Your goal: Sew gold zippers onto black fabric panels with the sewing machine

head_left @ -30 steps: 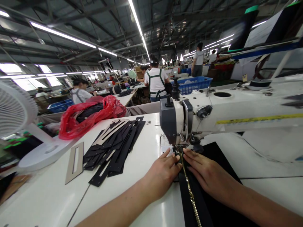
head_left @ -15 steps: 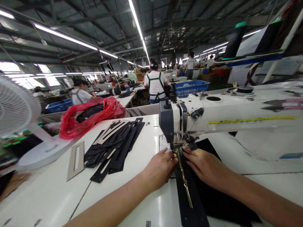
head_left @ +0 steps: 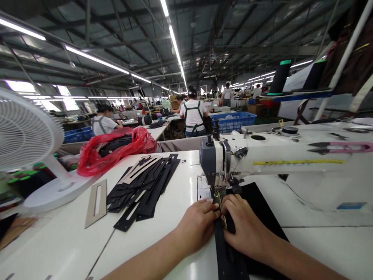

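A gold-toothed zipper [head_left: 223, 222] lies along a slotted black strip [head_left: 223, 260] beneath the head of a white sewing machine [head_left: 208, 157]. On its left edge, my left hand [head_left: 198, 222] is closed, fingertips pressed together against the strip near the presser foot. My right hand [head_left: 246, 223] is closed on the zipper from the right, its fingers bent and the thumb lower down. Both hands partly cover the zipper. Beneath my right hand and forearm rests a larger black panel [head_left: 256, 198].
Left of the machine lie a pile of slotted black pieces [head_left: 145, 184] and a beige slotted piece [head_left: 97, 204]. Behind are a red plastic bag [head_left: 142, 142] and a white fan [head_left: 26, 132]. Pink-handled snips [head_left: 349, 147] rest on the machine arm. A co-worker [head_left: 194, 116] faces away.
My right hand has come back from the presser foot and curled its fingers over the zipper. The zipper's lower end is now hidden. My left hand stays beside the strip; the view has shifted slightly.
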`<state>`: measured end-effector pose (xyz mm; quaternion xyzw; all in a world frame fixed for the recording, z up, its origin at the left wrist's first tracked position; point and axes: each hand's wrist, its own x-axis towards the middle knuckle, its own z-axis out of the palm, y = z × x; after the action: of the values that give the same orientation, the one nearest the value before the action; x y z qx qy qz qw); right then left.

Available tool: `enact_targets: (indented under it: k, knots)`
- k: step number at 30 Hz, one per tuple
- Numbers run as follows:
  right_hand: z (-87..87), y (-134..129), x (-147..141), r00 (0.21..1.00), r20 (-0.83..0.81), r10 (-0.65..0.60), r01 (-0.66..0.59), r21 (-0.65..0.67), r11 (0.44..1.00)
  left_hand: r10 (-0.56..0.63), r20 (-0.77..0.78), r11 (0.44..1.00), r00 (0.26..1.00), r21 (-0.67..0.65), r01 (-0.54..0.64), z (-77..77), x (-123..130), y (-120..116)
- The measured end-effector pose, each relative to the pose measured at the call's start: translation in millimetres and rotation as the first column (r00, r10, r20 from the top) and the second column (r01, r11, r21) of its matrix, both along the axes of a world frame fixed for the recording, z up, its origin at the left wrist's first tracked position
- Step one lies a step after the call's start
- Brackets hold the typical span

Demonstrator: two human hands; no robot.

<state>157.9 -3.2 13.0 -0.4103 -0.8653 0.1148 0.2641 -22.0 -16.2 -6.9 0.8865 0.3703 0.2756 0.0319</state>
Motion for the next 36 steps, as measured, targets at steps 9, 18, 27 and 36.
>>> enact_targets:
  k: [9, 18, 27, 36]
  knots:
    - [-8.3, -28.7, 23.7, 0.997, -0.022, 0.074, -0.07, 0.143, 0.987, -0.058, -0.103, 0.989, 0.993, 0.132, 0.072, -3.2, 2.9, -18.5]
    - [-18.7, -68.9, 47.4, 0.935, 0.279, 0.218, -0.34, 0.531, 0.776, -0.092, -0.102, 0.994, 0.991, 0.042, 0.097, 9.9, 3.9, -57.3]
    - [72.4, 3.9, 23.1, 0.975, 0.039, 0.219, -0.166, -0.528, 0.833, 0.204, 0.138, 0.907, 0.969, -0.401, -0.133, 54.4, 10.0, -34.4]
    - [53.0, -32.7, 26.0, 0.982, 0.01, 0.187, -0.183, -0.155, 0.971, 0.155, 0.217, 0.96, 0.964, -0.264, -0.095, 42.8, 13.6, -43.2]
